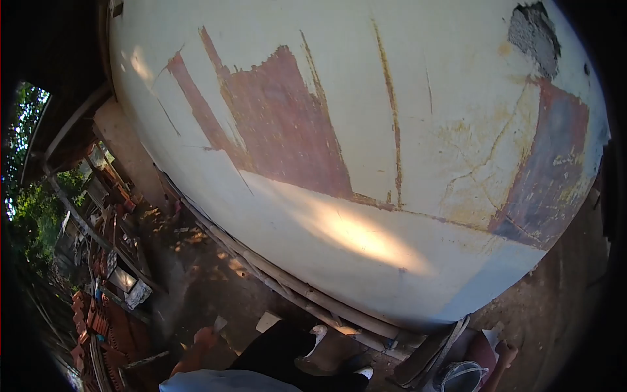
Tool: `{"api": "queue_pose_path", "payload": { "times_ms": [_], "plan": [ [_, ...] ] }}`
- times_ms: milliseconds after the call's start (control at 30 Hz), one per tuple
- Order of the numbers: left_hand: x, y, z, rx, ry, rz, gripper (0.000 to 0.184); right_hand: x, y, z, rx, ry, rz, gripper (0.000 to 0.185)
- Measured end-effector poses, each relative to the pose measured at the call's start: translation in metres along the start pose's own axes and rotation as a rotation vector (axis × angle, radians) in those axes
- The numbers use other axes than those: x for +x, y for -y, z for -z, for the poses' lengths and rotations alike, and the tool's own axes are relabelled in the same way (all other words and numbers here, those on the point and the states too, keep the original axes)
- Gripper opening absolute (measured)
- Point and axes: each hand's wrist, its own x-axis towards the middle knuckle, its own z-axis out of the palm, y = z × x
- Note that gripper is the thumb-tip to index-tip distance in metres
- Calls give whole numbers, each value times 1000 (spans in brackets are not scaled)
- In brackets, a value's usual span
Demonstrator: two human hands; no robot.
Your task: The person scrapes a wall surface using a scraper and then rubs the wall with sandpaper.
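Note:
At the bottom left, my left hand [204, 337] is closed around a small flat-bladed scraper [220, 323], held over the dirt floor and apart from the wall. My right hand [506, 353] is at the bottom right with its fingers curled, beside a pale flat edge [493, 334] and a dark red surface; what it grips is too small to make out. A bucket [462, 377] is just left of it. The white wall [450, 39] fills the upper view, with dull red patches [284, 124], long cracks and a broken grey spot [535, 36].
Bamboo poles [313, 297] run along the wall's foot. Stacked red tiles [98, 320] and wooden posts stand at the left. A pale block [267, 321] lies by my dark-trousered legs. Folded dark material [421, 358] is left of the bucket.

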Motion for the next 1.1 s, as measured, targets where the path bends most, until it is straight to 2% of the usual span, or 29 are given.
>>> {"api": "queue_pose_path", "payload": {
  "times_ms": [33, 67, 100, 133, 167, 200, 233, 267, 300, 333, 367, 467, 567, 600, 767, 900, 1000, 1033, 1100],
  "plan": [
    [7, -36, 25, -159, -14, -95, 40, 7, -22, -2, 160, 42, 60, 20],
    [8, -81, 57, -222, -139, -294, 37, 13, -46, -10, 454, 47, 168, 27],
    [4, -137, 101, -392, -161, -340, 34, 4, -47, -7, 626, 26, 161, 28],
    [13, -175, 131, -443, -294, -528, 41, -11, -47, 1, 796, 6, 150, 28],
    [9, -223, 173, -546, -585, -879, 53, -31, -36, 11, 896, -37, 83, 29],
    [-28, -275, 243, -606, -539, -939, 64, -56, -19, 27, 987, -84, 13, 30],
    [-46, -316, 292, -572, -788, -1118, 67, -85, 4, 47, 1078, -133, -55, 32],
    [-74, -343, 338, -480, -846, -1083, 69, -104, 13, 61, 1241, 2, -193, 43],
    [-75, -373, 366, -481, -1174, -1230, 69, -132, 30, 78, 1348, 120, -304, 47],
    [-90, -392, 395, -455, -1229, -1242, 68, -154, 49, 90, 1460, 238, -410, 53],
    [-109, -407, 423, -428, -1290, -1261, 66, -168, 52, 90, 1459, 235, -406, 54],
    [-144, -437, 458, -403, -1268, -1238, 65, -227, 91, 93, 1495, 218, -317, 57],
    [-135, -446, 440, -350, -1322, -1135, 64, -268, 105, 99, 1365, 205, -436, 47],
    [-131, -451, 434, -401, -1332, -1160, 65, -287, 122, 108, 1356, 193, -394, 48],
    [-144, -456, 466, -577, -1348, -1228, 67, -276, 106, 104, 1573, 295, -675, 50],
    [-154, -451, 469, -606, -1258, -1256, 70, -283, 140, 124, 1626, 299, -732, 41],
    [-148, -447, 464, -579, -1169, -1275, 73, -284, 155, 129, 1730, 480, -741, 46],
    [-152, -445, 470, -605, -1119, -1295, 75, -282, 165, 132, 1763, 509, -757, 41],
    [-156, -446, 479, -629, -1101, -1320, 77, -281, 182, 134, 1792, 567, -626, 37]
  ]
}}
